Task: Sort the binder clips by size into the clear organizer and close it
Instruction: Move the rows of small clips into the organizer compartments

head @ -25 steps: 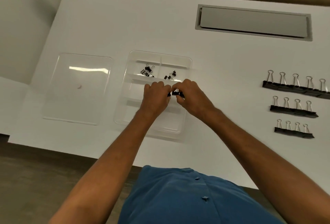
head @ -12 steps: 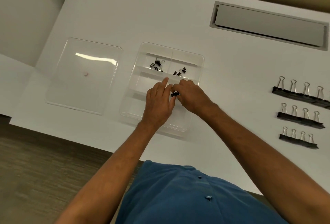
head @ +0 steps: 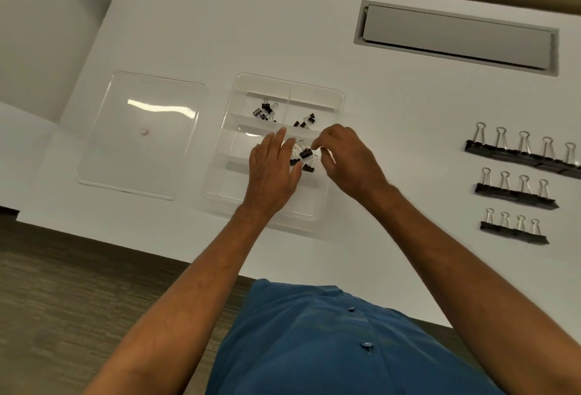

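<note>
Clear plastic forms the organizer (head: 333,96), an open, divided tray lying on the white counter (head: 188,33). Its loose lid (head: 141,135) lies flat just left of the organizer, apart from it. Inside the organizer, the far left compartment holds a small cluster of tiny black binder clips (head: 265,110), and the far right compartment holds a few more tiny clips (head: 306,121). The middle band of the organizer holds several slightly larger clips (head: 305,157), lying loose between the two hands. The left hand (head: 272,171) reaches over the organizer with fingers straight and together, its fingertips beside those clips; it grips nothing. The right hand (head: 342,155) hovers over the organizer's right side with fingers curled and thumb near the fingertips; whether it pinches a clip cannot be told. Well to the right of the organizer, three rows of unsorted clips stand on the counter: a far row of the largest clips (head: 522,151), a middle row of medium clips (head: 514,191), and a near row of smaller clips (head: 512,229). A grey recessed panel (head: 456,39) sits beyond the organizer, to the right.
</note>
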